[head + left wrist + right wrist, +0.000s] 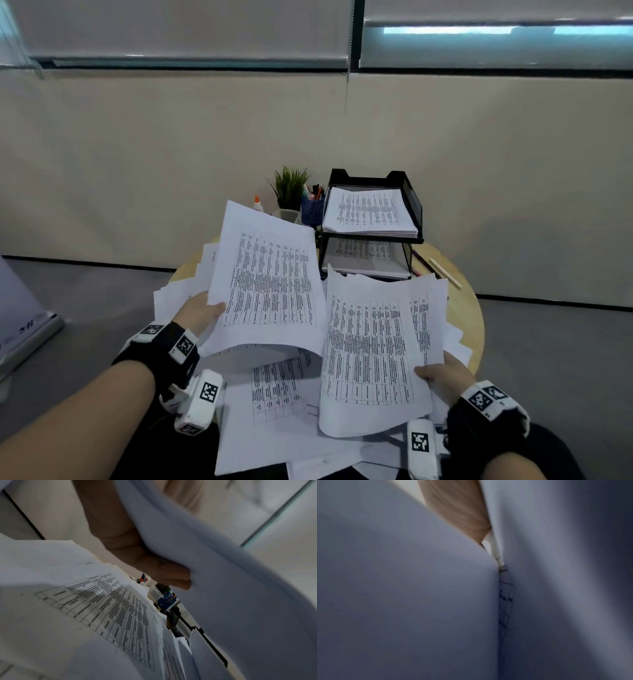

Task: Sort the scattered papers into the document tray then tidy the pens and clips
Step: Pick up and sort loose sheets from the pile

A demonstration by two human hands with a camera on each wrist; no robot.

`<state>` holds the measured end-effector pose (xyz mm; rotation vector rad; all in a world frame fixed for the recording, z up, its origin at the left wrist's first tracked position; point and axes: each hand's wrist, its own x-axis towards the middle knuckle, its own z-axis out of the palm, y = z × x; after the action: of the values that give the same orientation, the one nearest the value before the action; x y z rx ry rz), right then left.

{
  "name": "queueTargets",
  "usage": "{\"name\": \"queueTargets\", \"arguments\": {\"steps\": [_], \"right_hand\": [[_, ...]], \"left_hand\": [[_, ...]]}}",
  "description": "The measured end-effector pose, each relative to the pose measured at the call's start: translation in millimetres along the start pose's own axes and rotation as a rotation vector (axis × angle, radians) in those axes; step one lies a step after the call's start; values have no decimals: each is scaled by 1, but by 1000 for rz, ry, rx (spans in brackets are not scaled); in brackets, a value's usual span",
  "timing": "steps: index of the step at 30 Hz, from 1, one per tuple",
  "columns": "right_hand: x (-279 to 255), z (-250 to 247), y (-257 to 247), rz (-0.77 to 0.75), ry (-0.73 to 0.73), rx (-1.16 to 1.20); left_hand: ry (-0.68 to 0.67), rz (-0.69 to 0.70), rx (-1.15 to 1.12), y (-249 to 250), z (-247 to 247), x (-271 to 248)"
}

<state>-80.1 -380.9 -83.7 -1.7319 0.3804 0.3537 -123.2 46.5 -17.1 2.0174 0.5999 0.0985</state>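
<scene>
Printed sheets lie scattered over a round wooden table (474, 325). My left hand (202, 313) pinches the left edge of a lifted bundle of papers (270, 284), thumb on top; the left wrist view shows my fingers (171, 577) under that bundle (223, 588). My right hand (445, 375) grips the lower right edge of a second bundle (371, 356), raised off the pile. The right wrist view is filled by blurred paper (402, 588). A black two-tier document tray (407, 195) stands at the back, with paper stacks (370, 212) in both tiers.
A blue pen cup (312, 209) with pens, a small plant (290, 186) and a glue bottle (258, 204) stand left of the tray. A cream pencil (445, 272) and dark pens (422, 262) lie right of it. Grey floor surrounds the table.
</scene>
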Motion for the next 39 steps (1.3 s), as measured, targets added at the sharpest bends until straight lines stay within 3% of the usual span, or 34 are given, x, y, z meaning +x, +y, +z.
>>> {"name": "queueTargets", "arguments": {"steps": [13,16,21,27,32,36,39], "right_hand": [[5,2,4,35,38,-33],[43,-4,30,33,15,19],[-4,3,-4,58,3,-40],[0,1,-5,42,34,-52],[12,-2,1,25,87,-173],[10,7,0,-5,35,-329],[7,10,-6,40,-6,-277]], "left_hand": [[-28,40,-158,3,17,-20],[-97,44,-43,6,32,-32],[-218,-24,164,-2,62,-40],[-268,-56,362,-7,86,-40],[-280,30,563,0,97,-43],[-350,67,634,3,118,-44],[-265,114,716,11,127,-50]]}}
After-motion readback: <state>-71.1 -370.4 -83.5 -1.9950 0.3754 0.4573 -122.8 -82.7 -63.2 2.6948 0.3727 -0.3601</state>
